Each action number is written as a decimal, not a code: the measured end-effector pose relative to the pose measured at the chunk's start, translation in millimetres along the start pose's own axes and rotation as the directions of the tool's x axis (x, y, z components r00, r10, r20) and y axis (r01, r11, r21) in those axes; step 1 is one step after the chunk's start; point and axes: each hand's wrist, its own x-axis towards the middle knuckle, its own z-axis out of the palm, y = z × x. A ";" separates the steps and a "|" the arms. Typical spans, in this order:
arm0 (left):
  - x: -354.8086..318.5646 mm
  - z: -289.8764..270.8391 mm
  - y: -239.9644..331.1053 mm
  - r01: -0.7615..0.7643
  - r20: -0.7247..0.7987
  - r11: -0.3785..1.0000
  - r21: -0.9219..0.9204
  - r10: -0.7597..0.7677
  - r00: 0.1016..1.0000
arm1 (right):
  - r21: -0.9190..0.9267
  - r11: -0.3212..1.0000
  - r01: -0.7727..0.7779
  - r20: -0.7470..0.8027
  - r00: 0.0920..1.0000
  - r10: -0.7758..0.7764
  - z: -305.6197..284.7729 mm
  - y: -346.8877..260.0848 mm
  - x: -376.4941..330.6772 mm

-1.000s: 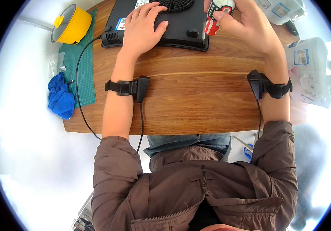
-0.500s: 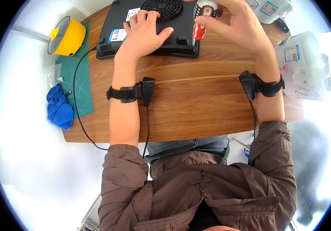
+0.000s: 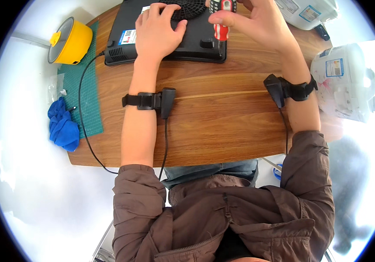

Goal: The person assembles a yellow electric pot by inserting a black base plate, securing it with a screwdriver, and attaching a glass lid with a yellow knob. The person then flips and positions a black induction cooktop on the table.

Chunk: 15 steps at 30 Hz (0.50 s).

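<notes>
At the far side of the table a flat black appliance (image 3: 195,41) lies underside up, with a round fan grille (image 3: 189,12) and stickers. It looks like an induction cooker. My left hand (image 3: 157,36) rests on it beside the grille, fingers stretched and thumb apart, holding nothing. Above the near right corner, my right hand (image 3: 261,26) grips a red, white and black screwdriver (image 3: 221,32) held upright, tip down at that corner. Some of its fingers are cut off by the top edge. The contact between tip and casing is too small to make out.
A yellow pot (image 3: 76,41) stands on a green cutting mat (image 3: 90,87) at the left, near a crumpled blue cloth (image 3: 63,126). White plastic containers (image 3: 342,83) line the right side. A black cord (image 3: 81,94) runs from the appliance over the table's near edge.
My left hand has slid slightly away over the casing, its fingers closer together. My right hand and the screwdriver have shifted a little left and upward in view, still at the same corner.
</notes>
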 end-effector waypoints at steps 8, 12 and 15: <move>-5.6 20.7 -24.5 -0.043 -0.036 0.996 0.073 0.046 0.998 | -0.242 0.938 0.247 -0.008 0.966 -0.257 1.2 9.2 2.7; -0.7 13.4 -13.1 -0.047 0.019 0.998 0.035 0.046 0.999 | -0.146 0.947 0.287 -0.060 0.953 -0.298 2.7 25.7 2.1; 3.3 0.0 1.8 -0.010 0.022 1.000 -0.005 0.010 1.000 | 0.489 0.871 -0.038 0.110 0.994 -0.018 5.6 15.7 -5.7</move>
